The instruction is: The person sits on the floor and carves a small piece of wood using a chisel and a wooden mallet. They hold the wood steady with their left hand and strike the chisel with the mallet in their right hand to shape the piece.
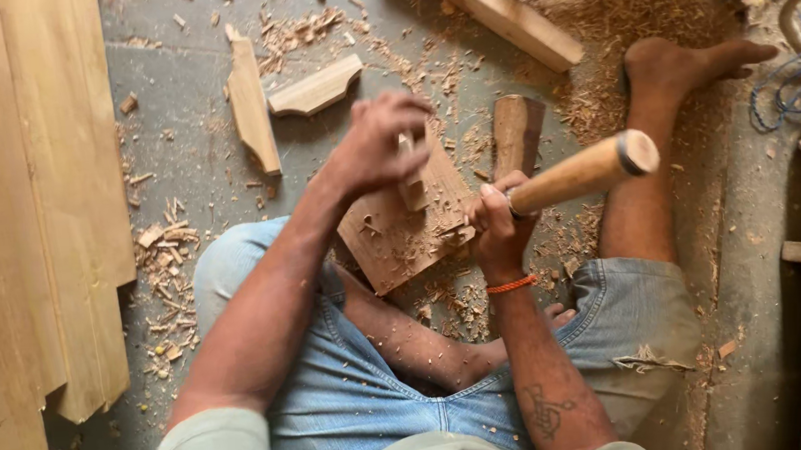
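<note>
The head camera looks down at a person who sits on a grey concrete floor (184,90) covered with pale wood chips (167,269). The left hand (378,144) is closed around a chisel (410,179), which stands on a flat brown wooden block (392,240). The block lies on the floor between the legs, and chips rest on its rough carved surface. The right hand (496,220) grips a round wooden mallet (585,173) with a smooth light handle, lifted beside the block. An orange band (512,285) is on the right wrist. Two shaped wooden pieces (316,88) lie further on the floor. Long smooth planks (33,204) lie at the left side.
</note>
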